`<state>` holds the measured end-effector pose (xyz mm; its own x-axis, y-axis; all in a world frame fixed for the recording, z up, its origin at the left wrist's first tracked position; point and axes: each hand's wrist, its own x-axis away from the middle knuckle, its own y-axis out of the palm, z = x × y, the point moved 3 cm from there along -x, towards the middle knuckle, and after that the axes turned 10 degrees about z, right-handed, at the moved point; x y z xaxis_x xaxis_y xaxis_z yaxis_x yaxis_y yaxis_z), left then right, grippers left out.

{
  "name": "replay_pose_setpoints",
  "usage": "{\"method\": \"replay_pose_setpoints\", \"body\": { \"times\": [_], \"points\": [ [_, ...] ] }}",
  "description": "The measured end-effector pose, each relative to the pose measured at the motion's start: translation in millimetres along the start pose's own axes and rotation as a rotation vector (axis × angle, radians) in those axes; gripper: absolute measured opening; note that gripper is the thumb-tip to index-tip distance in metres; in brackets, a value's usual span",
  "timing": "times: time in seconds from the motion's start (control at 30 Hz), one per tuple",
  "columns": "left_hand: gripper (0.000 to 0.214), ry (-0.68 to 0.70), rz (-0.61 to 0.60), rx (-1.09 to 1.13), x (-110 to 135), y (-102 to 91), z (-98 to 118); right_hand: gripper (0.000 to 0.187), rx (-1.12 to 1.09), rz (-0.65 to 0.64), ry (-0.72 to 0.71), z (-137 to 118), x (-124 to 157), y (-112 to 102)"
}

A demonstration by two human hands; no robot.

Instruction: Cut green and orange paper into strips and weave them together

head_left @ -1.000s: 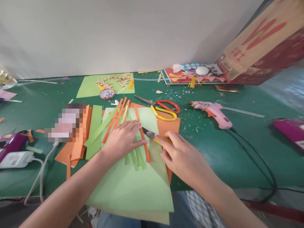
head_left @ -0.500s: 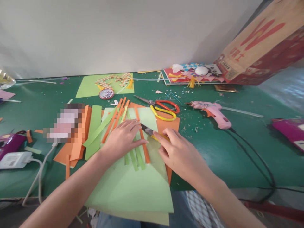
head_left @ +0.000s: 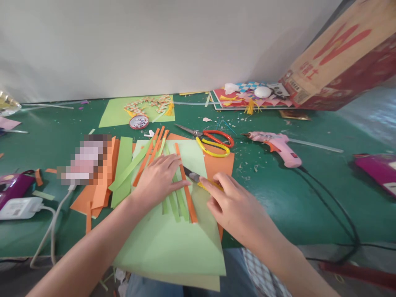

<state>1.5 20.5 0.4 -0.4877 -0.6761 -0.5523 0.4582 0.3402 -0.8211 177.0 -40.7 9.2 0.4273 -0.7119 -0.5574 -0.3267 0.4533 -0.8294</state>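
Note:
My right hand (head_left: 236, 202) is closed around a yellow utility knife (head_left: 192, 175), its dark blade pointing up and left against an orange paper strip (head_left: 189, 202). My left hand (head_left: 159, 175) lies flat with fingers stretched, its thumb and fingertips pressing on that strip. Several narrow green strips (head_left: 173, 205) run partly beneath the left hand. More orange strips (head_left: 147, 160) stick out beyond it. Everything rests on large light green sheets (head_left: 173, 247), which hang over the table edge above my lap.
Scissors (head_left: 213, 142) with red and yellow handles lie beyond the sheets. To the right sit a pink glue gun (head_left: 275, 144) and its cord. A blurred-out phone (head_left: 88, 159) is on orange paper (head_left: 83, 202) at left. A paper bag (head_left: 337, 62) stands back right.
The orange strip has slid a little toward me under my left hand. My right hand and the knife have shifted slightly lower.

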Motion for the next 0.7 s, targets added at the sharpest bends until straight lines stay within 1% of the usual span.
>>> {"method": "replay_pose_setpoints", "body": {
  "times": [0.07, 0.37, 0.53, 0.63, 0.7],
  "points": [
    [0.047, -0.016, -0.011, 0.0, 1, 1.4, 0, 0.041, -0.002, 0.005, 0.005, 1, -1, 1],
    [0.048, 0.021, 0.019, 0.002, 0, 0.9, 1, 0.043, 0.005, -0.018, 0.031, 6, -11, 10],
    [0.049, 0.008, 0.012, 0.006, 1, 1.7, -1, 0.043, 0.002, -0.03, 0.027, 8, -15, 15],
    [0.047, 0.034, 0.024, 0.007, 1, 1.6, -1, 0.042, 0.009, -0.02, 0.022, 7, -13, 14],
    [0.042, 0.062, 0.041, 0.006, 0, 0.3, -1, 0.042, 0.016, -0.01, 0.012, 6, -11, 11]
  ]
}}
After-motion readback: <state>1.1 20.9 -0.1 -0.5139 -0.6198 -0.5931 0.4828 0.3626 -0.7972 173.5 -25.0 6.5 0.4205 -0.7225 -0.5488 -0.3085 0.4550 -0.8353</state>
